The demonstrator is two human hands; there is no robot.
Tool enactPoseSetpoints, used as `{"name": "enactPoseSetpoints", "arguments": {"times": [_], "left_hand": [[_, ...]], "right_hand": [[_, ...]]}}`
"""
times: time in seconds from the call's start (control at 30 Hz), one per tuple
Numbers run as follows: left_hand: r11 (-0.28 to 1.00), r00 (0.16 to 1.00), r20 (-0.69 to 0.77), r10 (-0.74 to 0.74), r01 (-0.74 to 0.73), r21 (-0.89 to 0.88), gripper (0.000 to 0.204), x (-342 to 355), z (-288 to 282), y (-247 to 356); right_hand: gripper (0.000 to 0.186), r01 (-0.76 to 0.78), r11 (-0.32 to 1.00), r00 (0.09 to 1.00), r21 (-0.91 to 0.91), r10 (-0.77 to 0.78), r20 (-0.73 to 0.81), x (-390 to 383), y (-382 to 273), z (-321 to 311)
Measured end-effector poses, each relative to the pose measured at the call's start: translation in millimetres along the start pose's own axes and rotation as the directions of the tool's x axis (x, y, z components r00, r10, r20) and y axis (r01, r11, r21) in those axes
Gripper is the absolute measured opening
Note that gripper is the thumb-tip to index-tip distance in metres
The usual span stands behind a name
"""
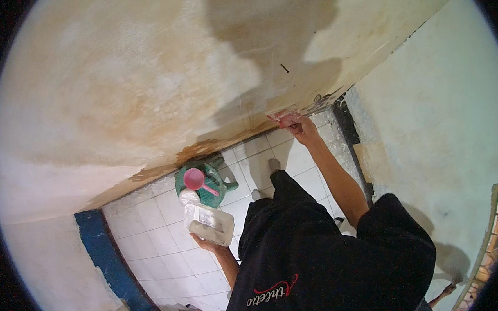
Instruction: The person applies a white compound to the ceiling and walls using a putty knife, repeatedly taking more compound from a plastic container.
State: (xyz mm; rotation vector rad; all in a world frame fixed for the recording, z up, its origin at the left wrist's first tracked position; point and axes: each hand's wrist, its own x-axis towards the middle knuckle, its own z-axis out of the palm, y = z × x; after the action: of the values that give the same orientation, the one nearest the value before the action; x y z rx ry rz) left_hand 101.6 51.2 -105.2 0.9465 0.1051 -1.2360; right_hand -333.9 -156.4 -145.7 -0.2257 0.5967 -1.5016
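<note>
A black shirt [322, 264] is seen nearest, a stained wall [144, 88] is touched by a pink scraper [278, 118] pinched in the right hand [299, 123], and a white tray [210, 224] is gripped from beneath by the left hand [206, 243], fingers hidden.

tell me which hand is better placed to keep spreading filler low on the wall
Right, probably. The right hand already presses a small tool against the stained wall near the floor, while the left hand is held back, supporting the white tray from below.
</note>
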Motion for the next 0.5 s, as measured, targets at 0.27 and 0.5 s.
{"name": "enactPoseSetpoints", "arguments": {"times": [0.27, 0.5], "left_hand": [[0.999, 0.999, 0.016, 0.029, -0.029, 0.042, 0.066, -9.8, 18.9, 1.1], [0.999, 1.0, 0.007, -0.009, 0.009, 0.043, 0.071, -13.2, 7.5, 4.7]], "right_hand": [[0.026, 0.013, 0.995, 1.0, -0.104, -0.014, -0.006, 91.7, 12.6, -75.0], [0.036, 0.024, 0.998, 0.962, -0.051, -0.038, -0.272, 84.2, -35.4, 23.9]]}}
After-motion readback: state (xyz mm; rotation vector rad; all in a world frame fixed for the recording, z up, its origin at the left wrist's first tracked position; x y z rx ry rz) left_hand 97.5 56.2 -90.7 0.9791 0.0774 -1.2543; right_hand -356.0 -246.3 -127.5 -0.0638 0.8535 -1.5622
